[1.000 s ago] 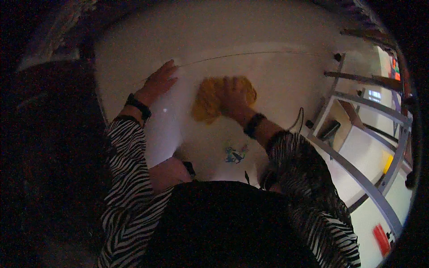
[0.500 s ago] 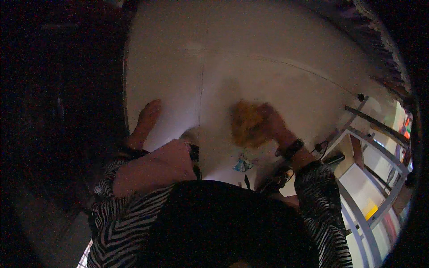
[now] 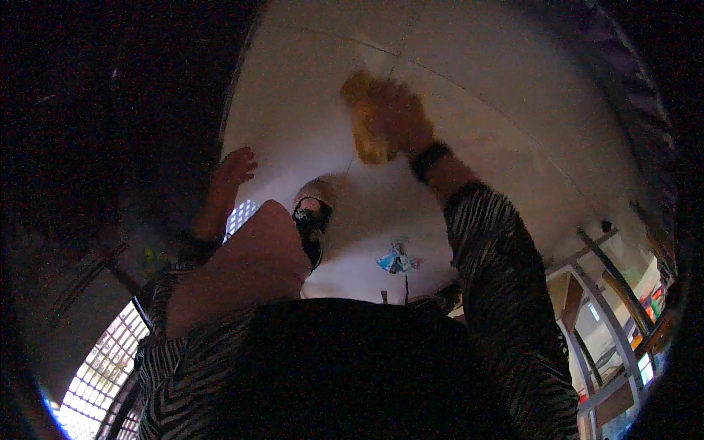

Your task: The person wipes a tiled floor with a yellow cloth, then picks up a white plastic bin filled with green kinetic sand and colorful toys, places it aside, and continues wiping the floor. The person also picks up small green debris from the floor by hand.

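My right hand (image 3: pixel 400 117) presses a yellow-orange cloth (image 3: pixel 372 139) onto a pale floor (image 3: pixel 469 147), well ahead of my body. Motion blurs the cloth, and its far edge bunches under my fingers. A dark band circles my right wrist. At the left, my left hand (image 3: pixel 238 167) is held out with its fingers a little apart and nothing in it. Between the arms, a foot in a dark patterned shoe (image 3: pixel 311 220) rests on the floor, next to a pinkish bent shape, possibly my knee.
A small blue and white thing (image 3: pixel 396 259), too unclear to name, is near my body. Grey frame bars (image 3: pixel 605 323) stand at the right. Bright light comes through a barred opening (image 3: pixel 106 352) at the lower left. Deep shadow covers the far left.
My right hand and the cloth have moved forward and a little left. My left hand's fingers now show more spread. The whole view has shifted and turned.
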Available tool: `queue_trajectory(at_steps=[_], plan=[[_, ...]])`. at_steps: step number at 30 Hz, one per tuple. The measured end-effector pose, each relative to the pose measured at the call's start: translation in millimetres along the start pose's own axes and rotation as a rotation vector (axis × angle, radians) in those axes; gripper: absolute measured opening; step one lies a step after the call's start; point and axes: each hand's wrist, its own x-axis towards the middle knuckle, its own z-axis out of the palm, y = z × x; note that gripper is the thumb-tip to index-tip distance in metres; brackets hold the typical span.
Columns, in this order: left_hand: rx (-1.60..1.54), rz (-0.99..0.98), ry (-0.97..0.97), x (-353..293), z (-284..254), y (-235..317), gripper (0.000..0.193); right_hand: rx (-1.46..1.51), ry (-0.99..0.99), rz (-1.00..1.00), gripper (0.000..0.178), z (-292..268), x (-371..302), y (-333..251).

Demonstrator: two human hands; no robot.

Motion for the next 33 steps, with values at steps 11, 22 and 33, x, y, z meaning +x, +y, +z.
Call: queue_trajectory(at_steps=[11, 22, 33], plan=[[0.067, -0.067, 0.020, 22.6, 7.5, -42.9, 0.041, 0.401, -0.679, -0.118, 0.027, 9.9, -189.4, -97.1], [0.062, 0.124, -0.313, 13.7, 96.7, 41.4, 0.040, 1.229, -0.558, 0.447, 0.033, -64.5, -141.2, -72.4], [-0.284, 0.400, -0.458, -53.7, 158.0, 133.0, 0.094, 1.741, 0.107, 0.364, 0.074, -82.4, -46.3, -136.6]])
